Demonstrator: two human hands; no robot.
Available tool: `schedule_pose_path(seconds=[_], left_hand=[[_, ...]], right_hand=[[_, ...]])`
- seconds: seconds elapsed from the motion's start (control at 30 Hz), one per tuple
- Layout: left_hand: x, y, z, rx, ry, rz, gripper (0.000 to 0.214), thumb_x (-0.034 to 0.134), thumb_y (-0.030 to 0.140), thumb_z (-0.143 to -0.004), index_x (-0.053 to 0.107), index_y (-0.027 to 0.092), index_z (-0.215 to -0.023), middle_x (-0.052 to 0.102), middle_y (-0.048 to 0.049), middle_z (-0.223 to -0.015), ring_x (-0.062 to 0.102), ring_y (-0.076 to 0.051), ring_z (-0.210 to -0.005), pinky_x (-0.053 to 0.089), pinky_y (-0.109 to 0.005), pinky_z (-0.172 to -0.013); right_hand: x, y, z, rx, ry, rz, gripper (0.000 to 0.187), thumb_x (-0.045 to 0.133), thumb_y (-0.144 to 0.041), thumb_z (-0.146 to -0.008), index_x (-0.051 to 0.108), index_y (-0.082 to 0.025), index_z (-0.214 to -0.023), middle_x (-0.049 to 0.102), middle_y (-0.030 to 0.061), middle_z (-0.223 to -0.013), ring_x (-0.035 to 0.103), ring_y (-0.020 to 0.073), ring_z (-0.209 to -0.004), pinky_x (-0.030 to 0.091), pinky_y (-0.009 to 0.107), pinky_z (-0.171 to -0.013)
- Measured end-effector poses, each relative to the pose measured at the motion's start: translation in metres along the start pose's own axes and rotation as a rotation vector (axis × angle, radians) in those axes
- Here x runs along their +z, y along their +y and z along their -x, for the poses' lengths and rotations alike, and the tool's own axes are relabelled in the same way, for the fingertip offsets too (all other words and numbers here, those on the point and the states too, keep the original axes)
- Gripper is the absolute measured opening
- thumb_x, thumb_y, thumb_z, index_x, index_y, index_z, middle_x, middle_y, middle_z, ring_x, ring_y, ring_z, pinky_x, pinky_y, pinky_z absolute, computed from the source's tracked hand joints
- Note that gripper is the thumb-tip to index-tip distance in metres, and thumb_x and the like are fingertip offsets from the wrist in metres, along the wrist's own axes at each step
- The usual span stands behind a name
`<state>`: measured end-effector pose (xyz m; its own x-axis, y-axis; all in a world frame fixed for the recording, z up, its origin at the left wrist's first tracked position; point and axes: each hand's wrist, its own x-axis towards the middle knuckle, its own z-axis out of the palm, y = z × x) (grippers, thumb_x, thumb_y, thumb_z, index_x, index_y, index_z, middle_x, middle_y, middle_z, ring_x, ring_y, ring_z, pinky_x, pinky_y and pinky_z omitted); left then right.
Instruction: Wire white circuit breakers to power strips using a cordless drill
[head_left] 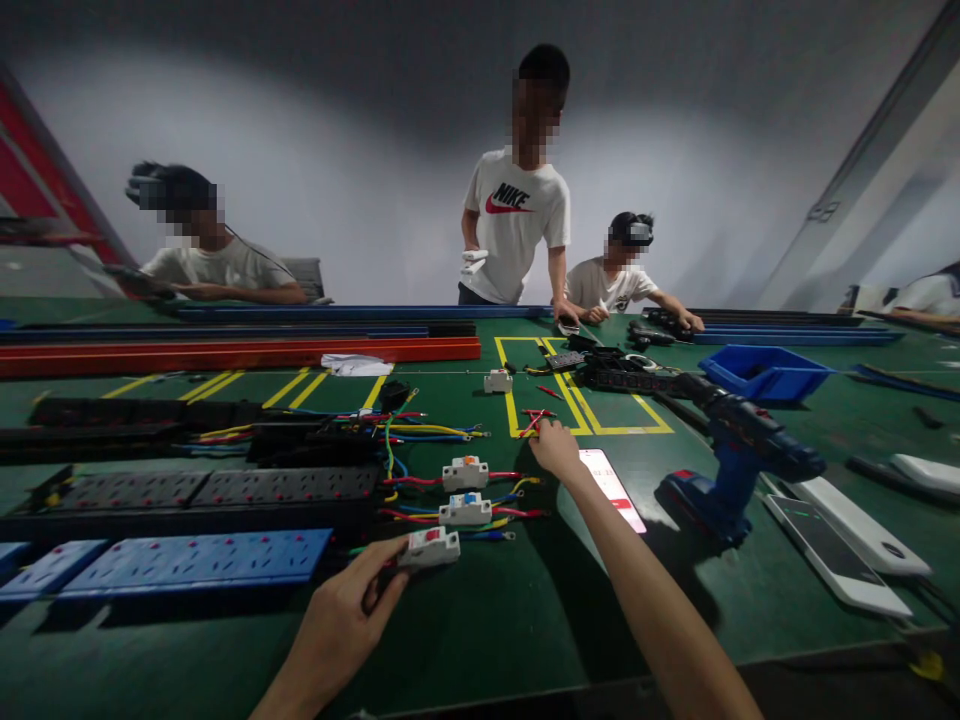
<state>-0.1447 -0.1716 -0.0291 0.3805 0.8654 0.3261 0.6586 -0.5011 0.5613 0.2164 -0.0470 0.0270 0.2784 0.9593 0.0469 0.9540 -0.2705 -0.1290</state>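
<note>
Pinching with thumb and finger, the left hand (343, 612) is holding the red-switched circuit breaker (435, 547) by its left end, just nearer than the blue-switched breaker (466, 511); farther right, the right hand (556, 449) is resting beside red wires (534, 421), its grip impossible to tell.

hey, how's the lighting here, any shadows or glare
Head view: wall pale mid-height, dark up top; head view: right forearm and cordless drill cast shadows on the green table; head view: phone screen glows brightly, but no harsh glare stands out.
</note>
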Motion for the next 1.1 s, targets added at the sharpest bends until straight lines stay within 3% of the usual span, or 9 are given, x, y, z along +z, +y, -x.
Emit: schedule_pose_path(seconds=[0.17, 0.3, 0.43, 0.57, 0.7, 0.9, 1.1], left_hand=[[0.001, -0.003, 0.001, -0.028, -0.019, -0.011, 0.040, 0.050, 0.041, -0.094, 0.051, 0.027, -0.131, 0.066, -0.0004, -0.109, 0.058, -0.011, -0.065, 0.050, -0.023, -0.065], [0.003, -0.007, 0.001, -0.007, -0.012, 0.002, 0.041, 0.051, 0.041, -0.094, 0.051, 0.026, -0.132, 0.064, -0.0012, -0.116, 0.061, -0.012, -0.072, 0.051, -0.023, -0.070], [0.005, -0.011, 0.000, 0.019, -0.003, 0.009, 0.040, 0.051, 0.040, -0.094, 0.052, 0.025, -0.131, 0.064, -0.0030, -0.117, 0.062, -0.012, -0.074, 0.052, -0.023, -0.072], [0.005, -0.012, 0.000, 0.015, 0.003, -0.008, 0.040, 0.051, 0.041, -0.093, 0.053, 0.023, -0.129, 0.067, -0.0031, -0.106, 0.059, -0.012, -0.065, 0.051, -0.023, -0.063], [0.003, -0.008, 0.000, 0.006, -0.002, -0.021, 0.039, 0.050, 0.041, -0.094, 0.052, 0.024, -0.129, 0.066, -0.0017, -0.098, 0.058, -0.012, -0.064, 0.050, -0.023, -0.061], [0.001, -0.002, -0.001, -0.004, -0.006, -0.011, 0.037, 0.049, 0.039, -0.095, 0.051, 0.025, -0.129, 0.065, -0.0016, -0.105, 0.058, -0.012, -0.066, 0.049, -0.023, -0.065], [-0.001, -0.001, -0.001, -0.022, -0.018, -0.021, 0.037, 0.049, 0.038, -0.095, 0.050, 0.026, -0.130, 0.067, -0.0018, -0.107, 0.060, -0.012, -0.067, 0.051, -0.024, -0.065]], right_hand=[[0.004, 0.002, -0.010, 0.034, -0.064, 0.084, 0.037, 0.055, -0.038, -0.093, 0.055, -0.013, -0.120, 0.057, 0.0098, -0.116, 0.059, 0.0183, -0.101, 0.052, 0.038, -0.087], [-0.004, 0.009, 0.003, 0.019, -0.069, 0.165, 0.036, 0.056, -0.038, -0.092, 0.056, -0.012, -0.118, 0.058, 0.0098, -0.116, 0.058, 0.0187, -0.102, 0.051, 0.039, -0.088], [-0.020, 0.019, 0.025, 0.023, 0.028, 0.243, 0.035, 0.056, -0.038, -0.092, 0.057, -0.011, -0.115, 0.057, 0.0102, -0.116, 0.056, 0.0201, -0.107, 0.048, 0.041, -0.093], [-0.032, 0.032, 0.037, 0.009, 0.141, 0.272, 0.024, 0.045, -0.019, -0.093, 0.060, -0.008, -0.109, 0.057, 0.0175, -0.113, 0.051, 0.0261, -0.112, 0.038, 0.043, -0.096], [-0.029, 0.040, 0.030, -0.016, 0.182, 0.266, 0.030, 0.037, -0.010, -0.089, 0.060, -0.008, -0.109, 0.056, 0.0203, -0.111, 0.052, 0.0266, -0.108, 0.035, 0.039, -0.091], [-0.016, 0.048, 0.018, 0.015, 0.202, 0.255, 0.032, 0.035, -0.007, -0.088, 0.060, -0.009, -0.107, 0.057, 0.0193, -0.108, 0.052, 0.0245, -0.102, 0.034, 0.035, -0.087], [-0.024, 0.060, 0.011, 0.024, 0.258, 0.241, 0.036, 0.029, -0.006, -0.089, 0.059, -0.006, -0.109, 0.054, 0.0218, -0.113, 0.048, 0.0273, -0.106, 0.033, 0.037, -0.088]])
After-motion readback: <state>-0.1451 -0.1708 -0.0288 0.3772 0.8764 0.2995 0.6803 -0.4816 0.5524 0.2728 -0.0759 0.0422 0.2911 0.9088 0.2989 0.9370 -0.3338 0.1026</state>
